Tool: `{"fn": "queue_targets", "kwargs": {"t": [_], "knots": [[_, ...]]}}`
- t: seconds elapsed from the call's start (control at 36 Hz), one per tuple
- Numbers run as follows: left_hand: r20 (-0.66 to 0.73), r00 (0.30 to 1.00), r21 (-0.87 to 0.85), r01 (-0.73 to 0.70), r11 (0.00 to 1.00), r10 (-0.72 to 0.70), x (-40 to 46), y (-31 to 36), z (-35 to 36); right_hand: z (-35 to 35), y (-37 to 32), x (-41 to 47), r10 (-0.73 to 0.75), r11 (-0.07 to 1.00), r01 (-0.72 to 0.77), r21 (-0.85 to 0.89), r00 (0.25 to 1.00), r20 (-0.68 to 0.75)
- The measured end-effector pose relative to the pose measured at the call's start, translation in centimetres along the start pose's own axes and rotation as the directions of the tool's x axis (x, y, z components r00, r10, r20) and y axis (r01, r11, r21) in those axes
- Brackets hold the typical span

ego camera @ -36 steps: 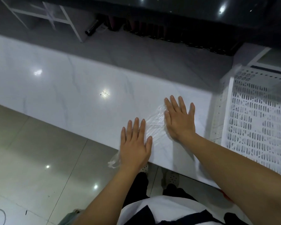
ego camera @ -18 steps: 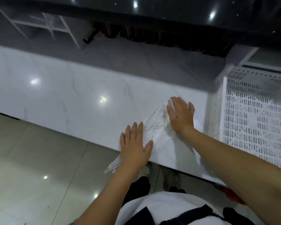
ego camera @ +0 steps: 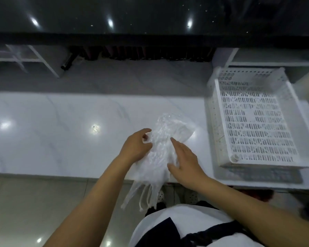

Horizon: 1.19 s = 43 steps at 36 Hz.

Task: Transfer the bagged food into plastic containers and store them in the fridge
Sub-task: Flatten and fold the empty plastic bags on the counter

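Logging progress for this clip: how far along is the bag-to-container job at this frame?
Done: the clear plastic bag looks empty and crumpled on the white counter, and the white perforated basket holds nothing visible. In hand: the left hand pinches the bag while the right hand lies open on it. Left: cannot confirm; no food, containers or fridge are in view.

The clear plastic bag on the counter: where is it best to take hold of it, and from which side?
Probably by the loop handles, from the near edge of the counter. They hang free past that edge, so fingers can close round them; the rest of the plastic bag lies crumpled on the counter.
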<state>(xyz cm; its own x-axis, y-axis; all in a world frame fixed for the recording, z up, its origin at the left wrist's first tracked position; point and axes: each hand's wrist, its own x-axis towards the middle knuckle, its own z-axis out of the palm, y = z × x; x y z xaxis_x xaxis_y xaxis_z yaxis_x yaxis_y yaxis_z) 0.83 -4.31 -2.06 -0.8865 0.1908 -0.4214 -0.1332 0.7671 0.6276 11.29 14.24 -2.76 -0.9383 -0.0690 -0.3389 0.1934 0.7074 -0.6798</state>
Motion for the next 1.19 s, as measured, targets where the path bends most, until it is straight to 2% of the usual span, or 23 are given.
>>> {"fn": "queue_targets", "kwargs": {"t": [0.11, 0.25, 0.39, 0.44, 0.5, 0.58, 0.64, 0.69, 0.75, 0.86, 0.92, 0.97, 1.03, 1.06, 1.08, 1.14, 1.19], "knots": [[0.051, 0.998, -0.066, -0.019, 0.998, 0.022, 0.5, 0.2, -0.1, 0.4, -0.3, 0.7, 0.006, 0.992, -0.007, 0.126, 1.000, 0.015], [0.093, 0.994, -0.188, -0.041, 0.981, 0.059, 0.6, 0.5, 0.0, 1.1, -0.4, 1.1, 0.084, 0.974, -0.065, 0.215, 0.993, -0.080], [0.206, 0.977, -0.376, 0.033, 0.926, 0.049, 0.3, 1.2, -0.2, 0.3, -0.7, 1.5, 0.152, 0.923, -0.088, 0.374, 0.978, -0.145], [0.238, 0.969, -0.424, 0.041, 0.905, 0.068, 0.2, 1.5, -0.3, 0.2, -0.8, 1.5, 0.168, 0.919, -0.094, 0.384, 0.972, -0.163], [0.231, 0.968, -0.465, 0.019, 0.885, 0.101, 0.1, 1.7, -0.4, 0.2, -1.0, 1.3, 0.167, 0.950, -0.094, 0.297, 0.959, -0.229], [0.210, 0.966, -0.506, -0.023, 0.862, 0.149, 0.0, 1.8, -0.8, 0.0, -1.4, 1.2, 0.075, 0.992, -0.106, -0.070, 0.935, -0.346], [0.212, 0.962, -0.527, -0.034, 0.849, 0.170, 0.0, 1.9, -1.1, -0.5, -1.8, 1.5, 0.015, 0.939, -0.126, -0.320, 0.944, -0.329], [0.221, 0.956, -0.554, -0.039, 0.832, 0.192, 0.0, 2.0, -1.4, -1.2, -2.3, 2.1, 0.003, 0.884, -0.139, -0.447, 0.957, -0.291], [0.213, 0.951, -0.577, -0.062, 0.814, 0.224, 0.0, 2.1, -1.8, -1.9, -2.7, 2.6, -0.003, 0.873, -0.136, -0.469, 0.959, -0.282], [0.166, 0.944, -0.589, -0.137, 0.796, 0.285, 0.1, 2.3, -2.7, -2.6, -3.5, 3.2, -0.012, 0.942, -0.100, -0.320, 0.944, -0.331], [0.128, 0.938, -0.559, -0.199, 0.805, 0.321, -0.1, 2.5, -3.1, -2.8, -3.7, 3.4, -0.003, 0.957, -0.096, -0.272, 0.939, -0.343], [0.061, 0.927, -0.438, -0.309, 0.844, 0.371, -0.5, 2.6, -3.5, -3.2, -3.9, 3.4, 0.012, 0.962, -0.106, -0.253, 0.938, -0.346], [0.000, 0.892, -0.125, -0.449, 0.885, 0.452, -0.6, 2.4, -4.0, -3.6, -4.3, 3.4, 0.027, 0.978, -0.093, -0.186, 0.942, -0.334], [0.000, 0.867, 0.036, -0.498, 0.867, 0.498, -0.6, 2.3, -4.3, -4.0, -4.6, 3.3, 0.044, 0.994, -0.075, -0.085, 0.947, -0.318], [0.030, 0.843, 0.148, -0.535, 0.832, 0.537, -0.6, 2.4, -4.7, -4.4, -5.0, 3.2, 0.069, 0.997, -0.053, 0.062, 0.955, -0.290], [0.127, 0.808, 0.229, -0.588, 0.776, 0.575, -0.5, 2.5, -5.5, -5.1, -5.9, 2.8, 0.064, 0.954, 0.009, 0.300, 0.971, -0.231], [0.208, 0.793, 0.186, -0.607, 0.773, 0.573, -0.3, 2.6, -6.2, -5.8, -6.4, 2.8, 0.026, 0.939, 0.044, 0.340, 0.980, -0.199]]}}
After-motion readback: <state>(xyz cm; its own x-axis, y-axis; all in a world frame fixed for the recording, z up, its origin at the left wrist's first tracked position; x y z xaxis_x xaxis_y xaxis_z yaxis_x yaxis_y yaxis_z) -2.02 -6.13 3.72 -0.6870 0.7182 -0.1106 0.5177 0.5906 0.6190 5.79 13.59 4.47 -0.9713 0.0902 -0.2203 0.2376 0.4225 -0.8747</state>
